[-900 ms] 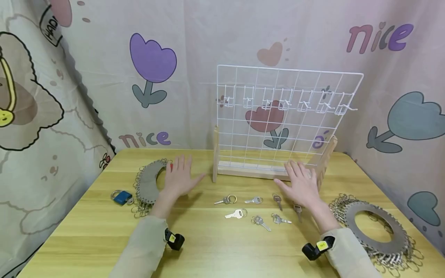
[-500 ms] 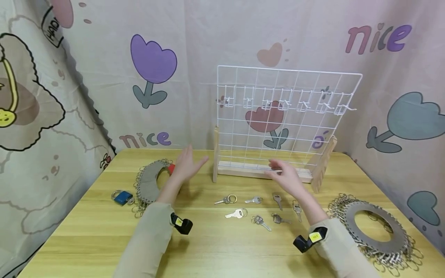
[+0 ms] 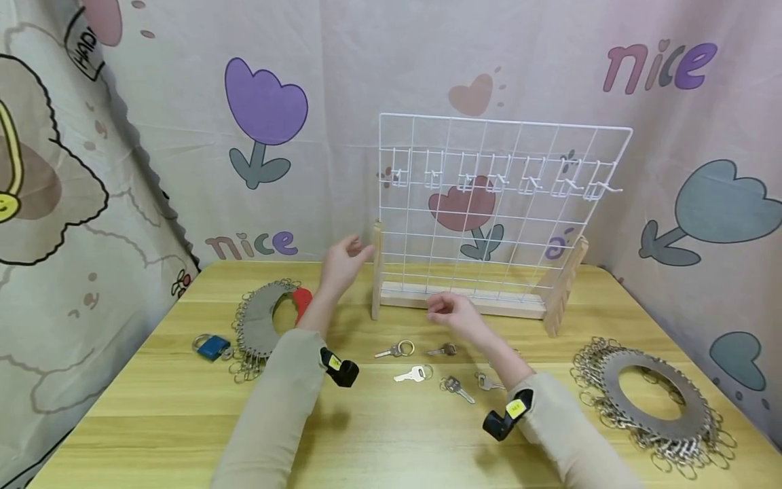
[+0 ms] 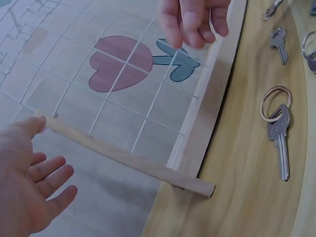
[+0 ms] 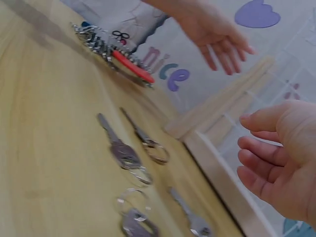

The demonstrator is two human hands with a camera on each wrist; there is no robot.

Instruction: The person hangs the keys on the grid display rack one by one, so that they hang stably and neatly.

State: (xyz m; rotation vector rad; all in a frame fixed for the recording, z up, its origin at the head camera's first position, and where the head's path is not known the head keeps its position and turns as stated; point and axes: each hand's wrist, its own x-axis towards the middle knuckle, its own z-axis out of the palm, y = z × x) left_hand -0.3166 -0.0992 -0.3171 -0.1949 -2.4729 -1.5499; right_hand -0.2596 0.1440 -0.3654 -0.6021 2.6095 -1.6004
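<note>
Left hand (image 3: 343, 266): hovering beside the left wooden post (image 3: 377, 272), its grip loosely spread and holding nothing; whether the thumb is touching the post top, one cannot tell.
Right hand (image 3: 458, 316): hanging in front of the wooden base rail (image 3: 513, 308), fingers loosely bent, its grip holding nothing.
Handling the rack: careful work is probably meaning bearing on post or rail rather than on thin wire, with both hands sharing the load evenly.
Clearance: the fingertips are best keeping clear of the jutting hooks (image 3: 529, 185), and the right sleeve (image 3: 559, 421) is best staying above the keys.
Wire grid rack (image 3: 507, 121): standing towards the back of the table (image 3: 391, 441), showing white square mesh, seven white hooks in a row and pale wooden supports.
Key with a gold-toned ring (image 4: 279, 131): lying in front of the rack, its metal grey, its shank slim.
</note>
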